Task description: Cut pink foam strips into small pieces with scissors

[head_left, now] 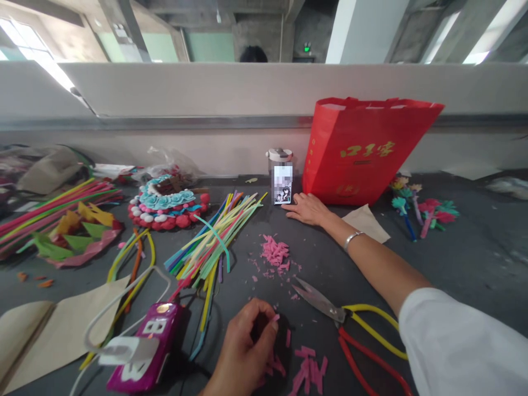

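Observation:
My left hand (247, 346) is at the near edge of the dark table, fingers pinched on a small pink strip (275, 317). More cut pink strips (307, 369) lie just right of it, and a heap of pink bits (274, 253) sits further back. My right hand (307, 209) reaches far across and rests flat and open on the table beside a small jar (282, 177) with a picture label and the red bag (363, 148). A silver bracelet (352, 237) circles that wrist. Scissors (355, 324) with yellow and red handles lie between my arms.
A bundle of coloured sticks (214, 236) fans across the middle. A round blue, white and red decorated piece (167, 203) stands behind it. At left are more sticks (49, 212), paper shapes, brown paper (53, 330) and a pink device (148, 344) with a white plug. Small craft flowers (421, 212) lie at right.

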The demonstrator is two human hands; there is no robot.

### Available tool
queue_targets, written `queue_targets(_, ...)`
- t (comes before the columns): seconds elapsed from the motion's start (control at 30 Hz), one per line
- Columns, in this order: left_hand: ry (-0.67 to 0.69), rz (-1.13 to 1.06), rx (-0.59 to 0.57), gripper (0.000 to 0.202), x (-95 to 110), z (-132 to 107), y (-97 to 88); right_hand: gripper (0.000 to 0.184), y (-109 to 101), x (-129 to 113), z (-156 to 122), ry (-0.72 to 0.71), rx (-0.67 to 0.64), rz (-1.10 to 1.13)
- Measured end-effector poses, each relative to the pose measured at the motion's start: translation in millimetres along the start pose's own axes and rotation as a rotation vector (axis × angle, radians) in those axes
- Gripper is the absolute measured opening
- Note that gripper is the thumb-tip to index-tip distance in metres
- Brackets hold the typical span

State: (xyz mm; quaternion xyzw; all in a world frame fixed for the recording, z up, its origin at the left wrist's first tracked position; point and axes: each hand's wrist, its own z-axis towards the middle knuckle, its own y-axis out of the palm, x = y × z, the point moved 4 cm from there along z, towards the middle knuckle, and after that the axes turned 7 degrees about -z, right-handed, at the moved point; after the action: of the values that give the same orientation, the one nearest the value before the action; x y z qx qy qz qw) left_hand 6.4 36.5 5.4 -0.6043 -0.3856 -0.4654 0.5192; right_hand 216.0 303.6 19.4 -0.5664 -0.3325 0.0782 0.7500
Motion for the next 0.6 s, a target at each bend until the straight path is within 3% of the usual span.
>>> queue_targets(0.27,0.017,0.007,0.003,0.017,5.0,1.3,-0.1,0.037,-12.4,13.2,0.5,0.145,0.057,-0.038)
queue_targets(0.6,0.014,0.036,-0.013,0.018,1.2,1.6,-0.5,0.035,-6.5,-6.7,-12.5,0.067,0.017,0.013)
